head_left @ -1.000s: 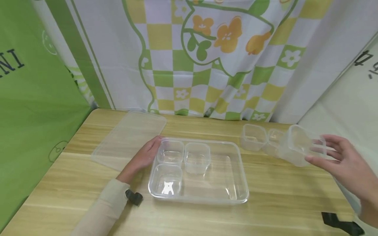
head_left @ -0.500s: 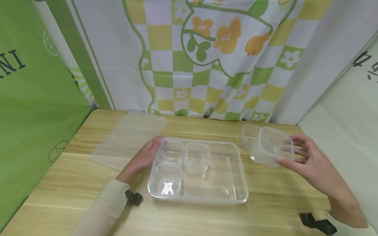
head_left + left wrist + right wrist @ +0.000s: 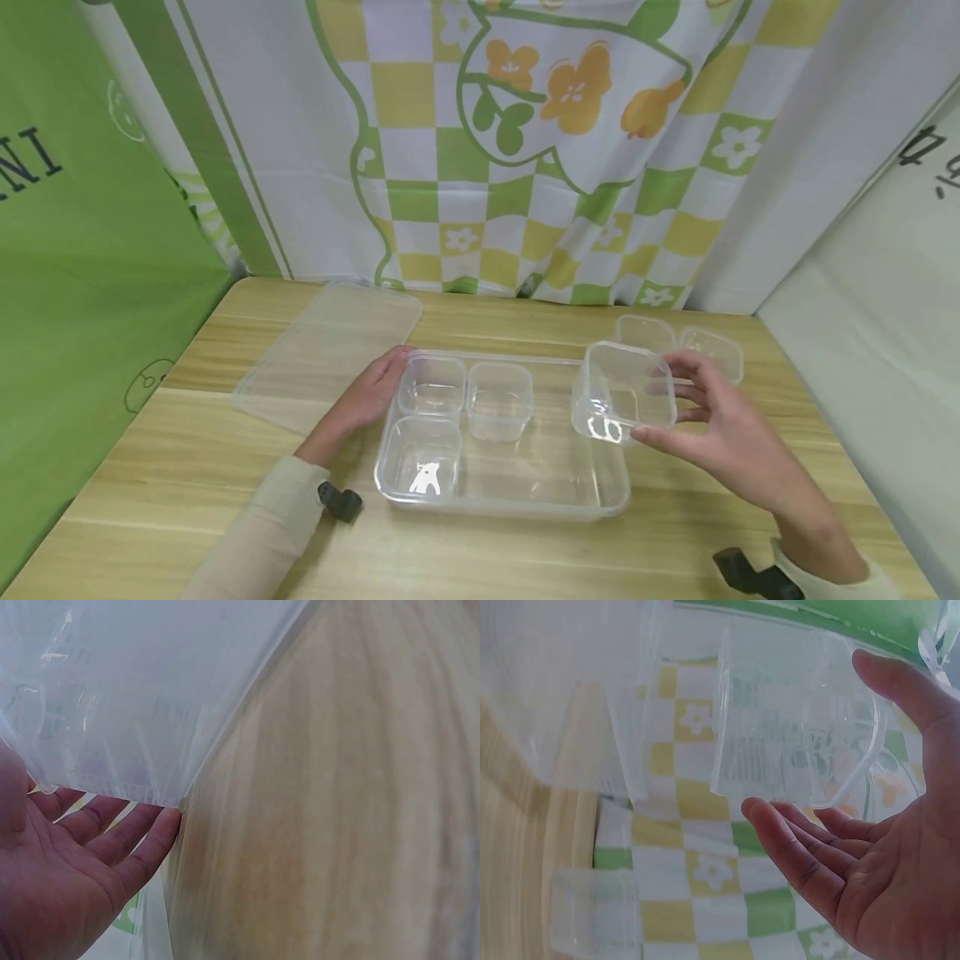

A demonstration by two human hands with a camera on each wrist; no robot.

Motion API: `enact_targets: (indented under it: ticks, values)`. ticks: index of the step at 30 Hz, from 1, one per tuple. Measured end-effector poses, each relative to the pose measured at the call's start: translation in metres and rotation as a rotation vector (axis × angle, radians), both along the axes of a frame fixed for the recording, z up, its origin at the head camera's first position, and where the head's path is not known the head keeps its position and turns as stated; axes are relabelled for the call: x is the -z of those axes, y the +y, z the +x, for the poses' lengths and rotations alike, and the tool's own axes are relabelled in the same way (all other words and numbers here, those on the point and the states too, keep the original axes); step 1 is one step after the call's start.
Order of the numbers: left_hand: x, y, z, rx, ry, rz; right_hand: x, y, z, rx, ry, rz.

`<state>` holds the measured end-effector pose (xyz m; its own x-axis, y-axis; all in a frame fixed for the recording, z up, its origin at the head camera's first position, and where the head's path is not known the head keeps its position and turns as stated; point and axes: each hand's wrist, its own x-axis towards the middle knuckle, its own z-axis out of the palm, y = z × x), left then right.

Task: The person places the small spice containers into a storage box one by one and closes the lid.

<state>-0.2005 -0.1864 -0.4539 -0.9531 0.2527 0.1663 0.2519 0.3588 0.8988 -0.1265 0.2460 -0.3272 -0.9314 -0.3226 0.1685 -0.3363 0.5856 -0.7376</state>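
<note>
- Right hand [image 3: 720,421]: thumb and fingers clamped on squarish clear plastic cup [image 3: 622,379], held up tilted at 2 o'clock of rectangular clear plastic box [image 3: 502,507] (clock read from box's middle, head view).
- Left hand [image 3: 369,396]: fingers fairly straight, slightly apart, touching box at 10 o'clock.
- Three seated clear plastic cups [image 3: 500,400]: inside box, at 8, 10, 12.
- Two loose clear plastic cups [image 3: 647,332]: pale wood-grain table [image 3: 525,558], farther out at 2.
- Flat translucent rectangular plastic sheet [image 3: 322,358]: table, 10 o'clock.
</note>
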Motion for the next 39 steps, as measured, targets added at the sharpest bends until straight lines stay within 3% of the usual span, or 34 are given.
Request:
enact_targets:
  ticks: [7,18,24,31,39]
  values:
    - [-0.001,0.000,0.000,-0.007,-0.010,-0.004,0.012,-0.023,0.005,-0.022,-0.078,-0.018]
    - [0.001,0.000,-0.001,-0.004,-0.011,0.001,0.036,-0.059,0.014,-0.086,-0.119,-0.054]
    - [0.003,0.000,0.000,-0.005,-0.029,0.014,0.037,-0.065,0.017,-0.073,-0.132,-0.044]
    - [0.002,0.001,0.000,-0.013,-0.032,0.009,0.036,-0.070,0.023,-0.136,-0.161,-0.088]
    - [0.003,0.000,-0.001,-0.019,-0.032,-0.011,0.046,-0.077,0.026,-0.108,-0.201,-0.054]
